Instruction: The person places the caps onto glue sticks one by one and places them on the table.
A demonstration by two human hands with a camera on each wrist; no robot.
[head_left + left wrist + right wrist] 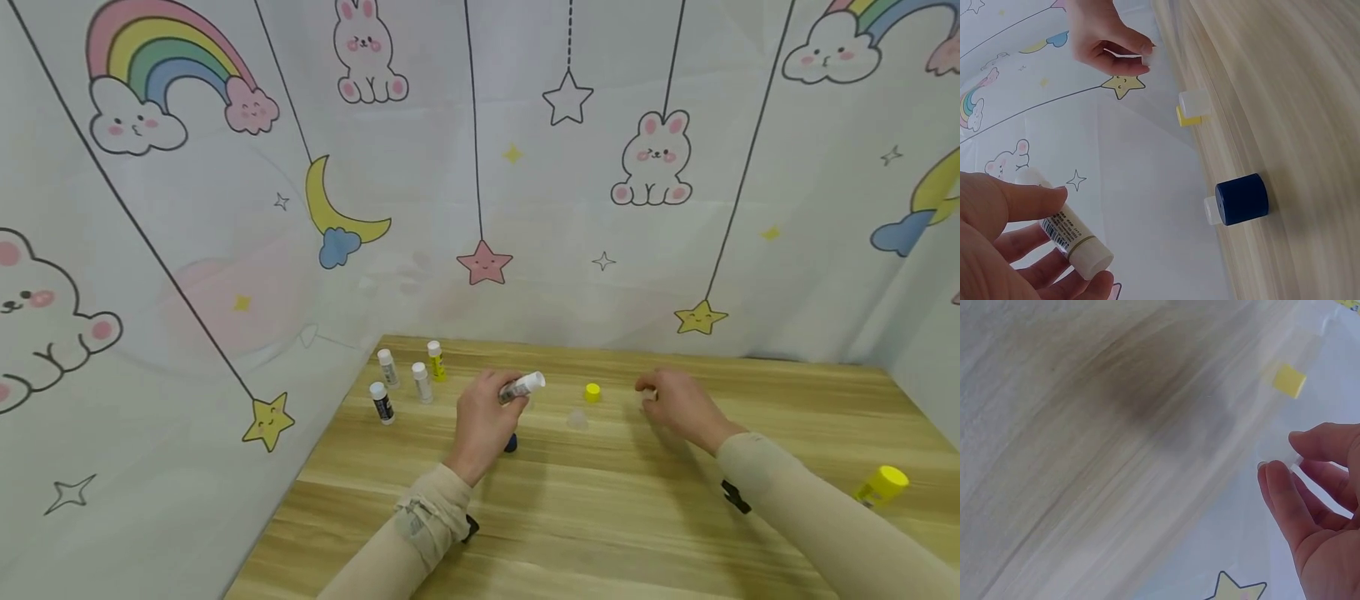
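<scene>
My left hand [480, 421] grips a white glue stick [522, 387] above the table; its label and barcode show in the left wrist view. To the right, my right hand [678, 404] pinches a small translucent whitish cap [1148, 58] between thumb and fingers; much of that cap is hidden by the fingertips. On the table between the hands lie a yellow cap [592, 392] and a translucent cap [577, 419]. A dark blue cap [512, 443] sits beside the left hand, partly covered by it in the head view.
Several glue sticks stand at the back left, among them a dark-labelled one [381, 402] and a yellow-labelled one [437, 361]. A larger yellow glue stick [882, 486] is near the right forearm. A printed curtain [480, 167] borders the wooden table [585, 517].
</scene>
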